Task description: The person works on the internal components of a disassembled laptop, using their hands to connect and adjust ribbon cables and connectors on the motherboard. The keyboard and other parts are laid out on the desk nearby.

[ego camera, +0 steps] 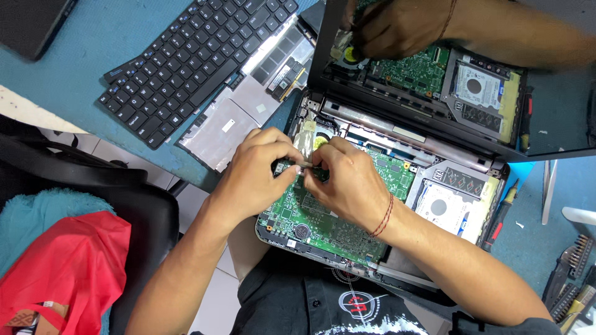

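Both hands pinch a small part over the green board of the opened laptop; left hand steadies, right hand grips from opposite; best to seat it squarely with light pressure, clear of the fan.

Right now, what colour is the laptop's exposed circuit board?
Green, seen in the head view: the circuit board under both hands.

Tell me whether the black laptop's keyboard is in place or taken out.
Taken out. The black keyboard lies apart on the blue table, while the laptop's green circuit board sits exposed under both hands.
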